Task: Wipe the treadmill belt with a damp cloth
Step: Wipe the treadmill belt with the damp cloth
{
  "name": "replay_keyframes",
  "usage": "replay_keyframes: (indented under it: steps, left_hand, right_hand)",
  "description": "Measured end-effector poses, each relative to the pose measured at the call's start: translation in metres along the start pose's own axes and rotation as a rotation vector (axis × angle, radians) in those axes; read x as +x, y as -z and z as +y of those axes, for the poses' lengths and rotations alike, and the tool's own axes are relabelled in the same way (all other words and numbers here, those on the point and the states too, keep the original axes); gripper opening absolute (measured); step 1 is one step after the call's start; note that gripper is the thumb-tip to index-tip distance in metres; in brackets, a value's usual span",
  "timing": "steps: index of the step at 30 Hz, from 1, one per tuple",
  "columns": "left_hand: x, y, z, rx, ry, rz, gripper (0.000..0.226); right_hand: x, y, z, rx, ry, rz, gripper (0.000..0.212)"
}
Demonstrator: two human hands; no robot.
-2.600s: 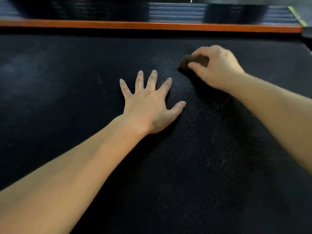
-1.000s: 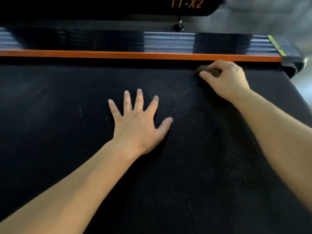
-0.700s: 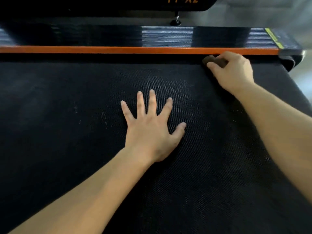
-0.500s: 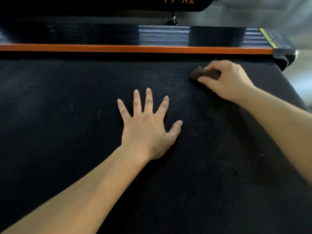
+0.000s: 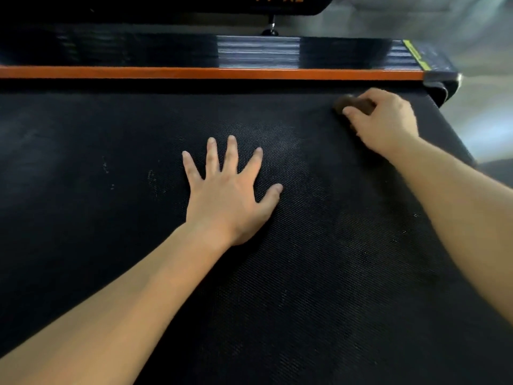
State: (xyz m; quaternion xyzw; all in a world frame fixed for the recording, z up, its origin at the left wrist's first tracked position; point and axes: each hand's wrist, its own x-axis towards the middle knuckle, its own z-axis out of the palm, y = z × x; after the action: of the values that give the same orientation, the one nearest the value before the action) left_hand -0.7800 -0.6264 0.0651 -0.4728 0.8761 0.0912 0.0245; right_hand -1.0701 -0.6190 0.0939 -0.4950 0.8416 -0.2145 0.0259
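the treadmill belt [image 5: 305, 273] is shown with 2 hands upon it. the left hand [image 5: 230, 198] is laid flat with fingers spread wide, holding nothing, probably so that weight is borne and the belt kept from sliding. the right hand [image 5: 385, 120] is closed around the damp cloth [image 5: 349, 102], bunched small so that pressure is concentrated; it is pressed onto the belt near the orange side rail [image 5: 211, 73]. the cloth's dampness cannot be judged, since it is blurred.
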Motion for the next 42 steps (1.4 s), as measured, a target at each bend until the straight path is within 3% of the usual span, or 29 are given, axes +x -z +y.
replay_keyframes:
  steps: [3, 8, 10, 13, 14, 21, 23, 27, 34, 39, 42]
  left_hand:
    - [-0.010, 0.006, 0.009, -0.012, -0.010, -0.039, 0.082]
    - [-0.048, -0.005, 0.033, 0.037, -0.058, -0.071, 0.079]
    - [-0.055, -0.007, 0.032, 0.021, -0.060, -0.067, 0.080]
    - [-0.063, -0.006, 0.028, 0.010, -0.071, -0.071, 0.084]
    - [-0.066, -0.007, 0.028, 0.012, -0.075, -0.072, 0.085]
    - [-0.083, -0.010, 0.035, 0.063, -0.068, -0.098, 0.085]
    - [-0.087, -0.012, 0.037, 0.053, -0.078, -0.091, 0.086]
    - [-0.088, -0.013, 0.036, 0.030, -0.076, -0.071, 0.086]
    - [-0.088, -0.018, 0.034, 0.055, -0.090, -0.034, 0.086]
    - [-0.089, -0.018, 0.035, 0.056, -0.089, -0.033, 0.085]
    - [-0.089, -0.019, 0.035, 0.058, -0.086, -0.025, 0.083]
  right_hand:
    - [-0.022, -0.009, -0.013, -0.030, 0.040, 0.013, 0.036]
    - [-0.106, -0.002, -0.018, 0.081, 0.418, -0.110, 0.030]
    - [-0.098, 0.003, -0.005, 0.040, 0.352, -0.063, 0.033]
    - [-0.069, 0.012, 0.013, 0.030, 0.064, 0.007, 0.033]
    - [-0.071, 0.013, 0.013, 0.031, 0.053, -0.002, 0.032]
    - [-0.170, 0.015, -0.002, 0.110, 0.371, -0.138, 0.034]
    - [-0.154, 0.016, 0.009, 0.082, 0.328, -0.070, 0.034]
    - [-0.120, 0.023, 0.023, 0.051, 0.042, 0.009, 0.030]
    - [-0.213, 0.031, 0.011, 0.046, 0.416, -0.174, 0.036]
    - [-0.180, 0.033, 0.029, -0.010, 0.130, -0.061, 0.033]
    - [-0.219, 0.031, 0.012, -0.009, 0.234, -0.092, 0.032]
